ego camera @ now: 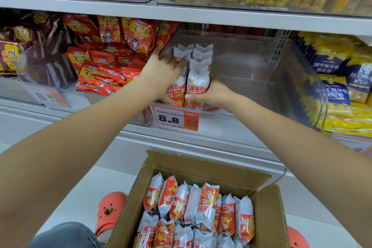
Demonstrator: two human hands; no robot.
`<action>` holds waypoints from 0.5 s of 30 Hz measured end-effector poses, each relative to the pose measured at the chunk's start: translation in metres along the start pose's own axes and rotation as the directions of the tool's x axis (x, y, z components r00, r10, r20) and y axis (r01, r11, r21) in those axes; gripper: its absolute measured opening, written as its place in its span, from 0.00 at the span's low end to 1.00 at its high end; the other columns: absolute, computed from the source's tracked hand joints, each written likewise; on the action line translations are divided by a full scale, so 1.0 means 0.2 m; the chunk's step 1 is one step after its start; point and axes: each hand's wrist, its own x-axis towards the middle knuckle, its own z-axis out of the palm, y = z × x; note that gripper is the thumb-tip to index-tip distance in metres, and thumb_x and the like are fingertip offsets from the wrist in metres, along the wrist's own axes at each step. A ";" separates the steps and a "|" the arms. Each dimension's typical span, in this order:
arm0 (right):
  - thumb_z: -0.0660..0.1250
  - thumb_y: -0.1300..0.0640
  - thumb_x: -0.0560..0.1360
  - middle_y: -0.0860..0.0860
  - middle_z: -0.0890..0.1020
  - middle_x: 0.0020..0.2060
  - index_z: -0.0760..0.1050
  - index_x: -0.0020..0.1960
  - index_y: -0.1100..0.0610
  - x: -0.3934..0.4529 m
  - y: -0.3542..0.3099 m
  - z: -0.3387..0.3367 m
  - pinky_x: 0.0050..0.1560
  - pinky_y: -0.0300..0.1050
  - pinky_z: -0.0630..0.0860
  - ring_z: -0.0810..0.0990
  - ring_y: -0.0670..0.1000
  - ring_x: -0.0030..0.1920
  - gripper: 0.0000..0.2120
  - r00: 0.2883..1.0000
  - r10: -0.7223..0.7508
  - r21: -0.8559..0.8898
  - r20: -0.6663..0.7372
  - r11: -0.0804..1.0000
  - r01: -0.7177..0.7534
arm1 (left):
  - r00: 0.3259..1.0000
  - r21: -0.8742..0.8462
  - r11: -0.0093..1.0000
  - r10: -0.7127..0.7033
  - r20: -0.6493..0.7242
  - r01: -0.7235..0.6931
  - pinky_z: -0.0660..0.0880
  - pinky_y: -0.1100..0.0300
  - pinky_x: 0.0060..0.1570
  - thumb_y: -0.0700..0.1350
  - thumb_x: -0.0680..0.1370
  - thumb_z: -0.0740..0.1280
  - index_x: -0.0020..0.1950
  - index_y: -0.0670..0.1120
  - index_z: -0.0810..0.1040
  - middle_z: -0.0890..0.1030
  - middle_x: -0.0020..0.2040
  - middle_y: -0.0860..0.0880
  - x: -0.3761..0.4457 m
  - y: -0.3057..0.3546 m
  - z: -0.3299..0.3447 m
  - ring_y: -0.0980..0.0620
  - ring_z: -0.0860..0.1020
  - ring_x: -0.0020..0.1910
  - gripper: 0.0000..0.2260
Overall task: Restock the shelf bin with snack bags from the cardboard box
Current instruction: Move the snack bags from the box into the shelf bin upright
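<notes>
Both of my hands hold a bunch of white-and-orange snack bags (196, 78) upright at the front left of the clear shelf bin (285, 78). My left hand (164, 67) presses on the bunch from the left and top. From the right and below, my right hand (211, 93) grips the lower ends. The rest of the bin looks bare. Below, on the floor, the open cardboard box (267, 207) holds several more of the same bags (201, 207).
A price tag reading 8.8 (176, 118) hangs on the bin's front. Red snack bags (112, 54) fill the bin to the left, blue-and-yellow bags (340, 78) the bin to the right. An upper shelf (181, 12) overhangs. My orange shoes (109, 209) flank the box.
</notes>
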 end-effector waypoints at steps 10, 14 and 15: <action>0.78 0.47 0.66 0.49 0.71 0.63 0.62 0.66 0.57 -0.32 -0.09 -0.13 0.56 0.52 0.78 0.73 0.51 0.61 0.37 0.980 0.020 -0.042 -0.200 0.999 -0.029 | 0.969 -0.695 0.715 -0.217 -0.120 0.074 0.66 0.50 0.65 0.58 0.76 0.64 0.76 0.43 0.58 0.68 0.71 0.43 -0.31 -0.04 -0.06 0.45 0.65 0.70 0.34; 0.74 0.54 0.71 0.47 0.77 0.48 0.69 0.49 0.54 -0.66 -0.07 -0.10 0.45 0.40 0.76 0.79 0.49 0.49 0.15 0.817 -0.333 -0.142 -0.470 0.942 0.303 | 0.872 -0.836 0.548 -0.421 -0.249 0.025 0.73 0.50 0.51 0.52 0.79 0.60 0.63 0.42 0.71 0.75 0.59 0.45 -0.61 0.10 0.02 0.47 0.71 0.58 0.18; 0.73 0.56 0.72 0.48 0.77 0.46 0.70 0.47 0.55 -0.75 -0.04 -0.07 0.45 0.42 0.77 0.78 0.49 0.47 0.12 0.768 -0.403 -0.162 -0.497 0.913 0.374 | 0.855 -0.832 0.555 -0.436 -0.282 0.008 0.74 0.51 0.48 0.52 0.80 0.59 0.60 0.41 0.72 0.76 0.55 0.45 -0.68 0.15 0.04 0.47 0.72 0.54 0.16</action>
